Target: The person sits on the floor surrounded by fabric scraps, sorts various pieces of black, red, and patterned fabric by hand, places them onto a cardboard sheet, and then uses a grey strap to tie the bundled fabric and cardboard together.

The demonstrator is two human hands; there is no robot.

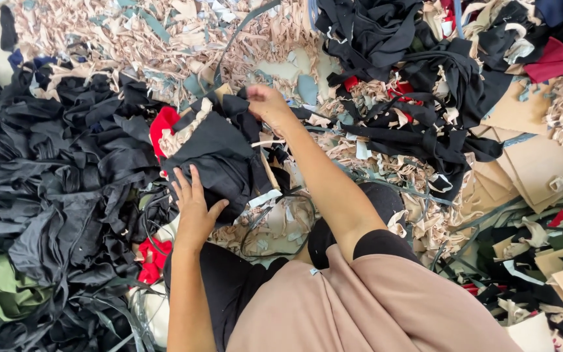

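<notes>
left hand (pixel 193 212): grip flat, released, on black cloth bundle (pixel 219 156) | right hand (pixel 265 103): grip pinching one bundle

Left fingertips (pixel 187 179) under black cloth (pixel 219 160)

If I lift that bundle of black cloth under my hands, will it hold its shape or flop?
The black cloth bundle will likely flop: it already sags in soft folds under the left hand. It is probably light for its size, being thin fabric. Loose pieces may slip out, since the right hand only grips its top edge and beige scraps sit tucked in it.
</notes>
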